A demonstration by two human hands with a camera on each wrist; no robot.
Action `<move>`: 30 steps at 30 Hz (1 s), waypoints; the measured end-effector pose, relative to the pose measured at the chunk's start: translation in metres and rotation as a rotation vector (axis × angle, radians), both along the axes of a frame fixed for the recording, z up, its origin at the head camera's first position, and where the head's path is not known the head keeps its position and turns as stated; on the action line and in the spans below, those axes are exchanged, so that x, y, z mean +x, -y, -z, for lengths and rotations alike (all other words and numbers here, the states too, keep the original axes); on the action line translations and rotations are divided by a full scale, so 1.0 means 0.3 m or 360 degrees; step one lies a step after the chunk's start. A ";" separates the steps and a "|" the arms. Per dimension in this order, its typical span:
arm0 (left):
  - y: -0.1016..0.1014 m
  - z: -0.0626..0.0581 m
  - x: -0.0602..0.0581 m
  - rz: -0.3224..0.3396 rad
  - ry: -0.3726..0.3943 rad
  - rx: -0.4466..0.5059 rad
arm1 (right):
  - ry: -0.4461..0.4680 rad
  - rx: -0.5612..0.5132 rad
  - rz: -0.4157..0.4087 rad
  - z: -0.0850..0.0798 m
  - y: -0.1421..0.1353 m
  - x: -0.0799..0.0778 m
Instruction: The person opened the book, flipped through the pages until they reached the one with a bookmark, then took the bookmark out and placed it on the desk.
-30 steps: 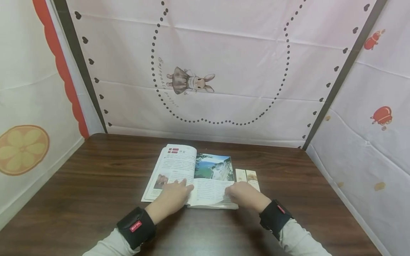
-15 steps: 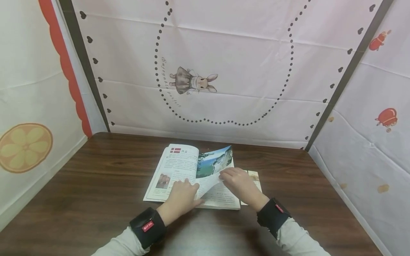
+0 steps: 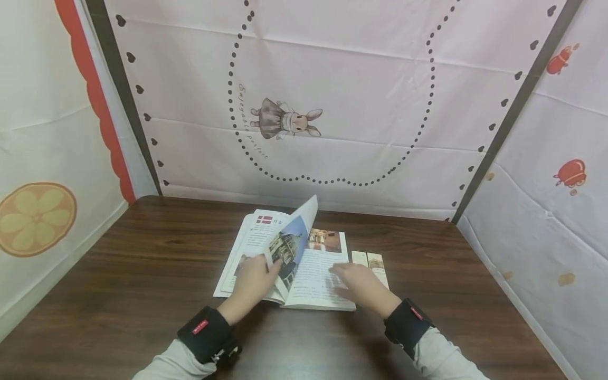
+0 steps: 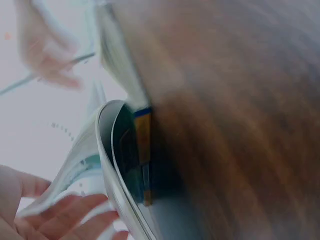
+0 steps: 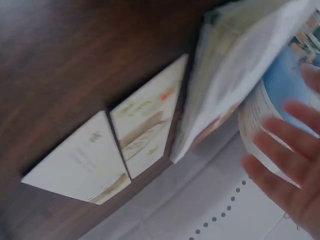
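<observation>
An open book (image 3: pixel 319 279) lies on the table, with printed text and photos on its pages. One leaf (image 3: pixel 291 245), showing a photo of a building, stands up from the spine and leans left. My left hand (image 3: pixel 252 279) is at the left page, with that leaf between thumb and fingers; the left wrist view shows the thumb (image 4: pixel 34 184) on one side and the fingers on the other. Over the right page my right hand (image 3: pixel 363 285) hovers with its fingers spread and nothing in them, as the right wrist view shows.
Two pale printed cards (image 3: pixel 377 266) lie side by side just right of the book. The dark wooden table (image 3: pixel 157 253) is bordered by white printed cloth walls (image 3: pixel 361 116) at the back and both sides.
The right hand lifted the leaf and carried it leftward, then let go and moved back right. The leaf now stands at the left hand, and a new right page with a different photo shows.
</observation>
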State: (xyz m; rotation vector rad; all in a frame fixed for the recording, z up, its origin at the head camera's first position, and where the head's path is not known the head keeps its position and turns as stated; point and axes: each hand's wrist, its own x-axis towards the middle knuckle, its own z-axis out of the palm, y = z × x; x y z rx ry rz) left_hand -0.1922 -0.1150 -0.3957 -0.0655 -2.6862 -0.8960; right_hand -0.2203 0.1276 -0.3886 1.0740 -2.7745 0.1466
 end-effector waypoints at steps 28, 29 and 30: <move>0.035 0.002 0.049 0.0731 -0.0095 -0.0933 | 0.0530 0.0123 -0.0007 0.010 -0.014 -0.015; 0.033 0.005 0.047 0.0700 -0.0128 -0.0894 | 0.0545 0.0118 -0.0010 0.009 -0.017 -0.018; 0.032 0.008 0.044 0.0677 -0.0161 -0.0859 | 0.0557 0.0118 -0.0017 0.007 -0.020 -0.019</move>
